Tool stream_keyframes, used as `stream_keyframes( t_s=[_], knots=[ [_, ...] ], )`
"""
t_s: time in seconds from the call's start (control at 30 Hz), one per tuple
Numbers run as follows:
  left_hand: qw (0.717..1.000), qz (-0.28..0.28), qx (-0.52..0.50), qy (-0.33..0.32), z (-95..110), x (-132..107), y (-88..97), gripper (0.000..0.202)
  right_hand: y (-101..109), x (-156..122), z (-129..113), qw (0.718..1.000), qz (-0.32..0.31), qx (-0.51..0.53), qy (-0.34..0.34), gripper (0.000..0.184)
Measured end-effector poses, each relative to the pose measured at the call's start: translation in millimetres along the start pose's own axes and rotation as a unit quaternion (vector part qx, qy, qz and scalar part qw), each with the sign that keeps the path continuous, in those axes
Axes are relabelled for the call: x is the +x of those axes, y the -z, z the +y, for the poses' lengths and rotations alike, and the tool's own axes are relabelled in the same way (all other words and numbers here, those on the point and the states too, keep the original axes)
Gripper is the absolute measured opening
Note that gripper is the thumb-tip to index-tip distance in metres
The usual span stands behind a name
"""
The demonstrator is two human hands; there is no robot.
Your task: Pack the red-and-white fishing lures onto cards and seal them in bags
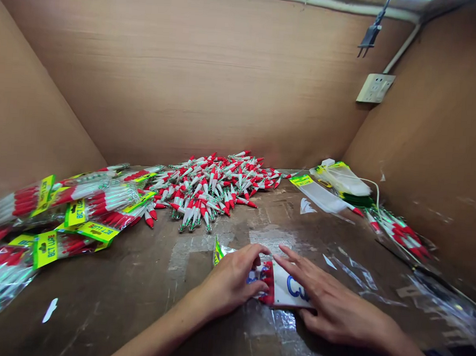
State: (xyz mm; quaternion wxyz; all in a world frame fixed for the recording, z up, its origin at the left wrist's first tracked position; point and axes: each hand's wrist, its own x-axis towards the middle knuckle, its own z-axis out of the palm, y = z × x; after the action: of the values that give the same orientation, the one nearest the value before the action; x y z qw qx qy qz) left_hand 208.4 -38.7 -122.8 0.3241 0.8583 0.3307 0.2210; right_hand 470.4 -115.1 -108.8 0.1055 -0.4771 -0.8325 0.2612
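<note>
Though the left hand (235,281) arches over a row of red-ended lures (270,282) near the worktop's (134,295) front edge, thumb and forefinger tips apart, one cannot tell whether it grips; the right hand's (327,301) fingers spread loosely across a blue-lettered white block (281,294) beside the row. Uneven pressure could skew the lures, and a hidden hook could snag the yellow-headed packet (218,252). The scuffed, tape-patched brown surface carries a lure heap (213,184) along its rear edge, bagged packs (109,201) by the left edge and flat sleeves (346,180) towards the back right corner. Brown panels (244,81) enclose it; a wall outlet (375,88) and dangling plug (369,38) sit above that corner.
</note>
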Motion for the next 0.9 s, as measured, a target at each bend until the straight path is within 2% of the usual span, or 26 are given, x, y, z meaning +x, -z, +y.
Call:
stream_keyframes(
  t_s=[0.13, 0.2, 0.33, 0.43, 0.6, 0.73, 0.83, 0.9],
  knots=[
    [1.000, -0.018, 0.018, -0.009, 8.6, -11.3, 5.8, 0.058, 2.5, 2.5, -4.4, 1.000, -0.012, -0.005, 0.007, 0.083],
    [0.997, -0.046, 0.066, -0.009, 9.8, -17.7, 13.8, 0.064, 1.2, 2.0, -1.9, 1.000, -0.001, -0.007, 0.007, 0.076],
    [0.974, -0.114, 0.190, 0.056, 2.6, -34.7, 26.8, 0.084, -7.8, -1.8, 9.1, 0.999, 0.027, -0.013, 0.011, 0.068],
    [0.963, -0.125, 0.221, 0.088, -3.9, -48.1, 28.1, 0.078, -15.5, -5.1, 17.3, 0.999, 0.040, -0.012, 0.012, 0.065],
    [0.961, -0.129, 0.230, 0.083, -2.6, -61.3, 27.3, 0.076, -20.4, -9.4, 27.8, 0.998, 0.063, -0.001, -0.001, 0.058],
    [0.965, -0.118, 0.224, 0.063, 5.8, -46.9, 22.5, 0.095, -18.8, -7.6, 28.5, 0.997, 0.077, 0.006, 0.010, 0.056],
    [0.970, -0.126, 0.209, 0.015, 10.4, -18.2, 9.2, 0.120, -14.2, -2.4, 19.4, 0.996, 0.089, -0.005, 0.024, 0.055],
    [0.974, -0.127, 0.184, -0.020, 10.2, 1.7, -2.1, 0.126, -9.2, 0.9, 9.5, 0.994, 0.102, -0.013, 0.030, 0.054]
  ],
)
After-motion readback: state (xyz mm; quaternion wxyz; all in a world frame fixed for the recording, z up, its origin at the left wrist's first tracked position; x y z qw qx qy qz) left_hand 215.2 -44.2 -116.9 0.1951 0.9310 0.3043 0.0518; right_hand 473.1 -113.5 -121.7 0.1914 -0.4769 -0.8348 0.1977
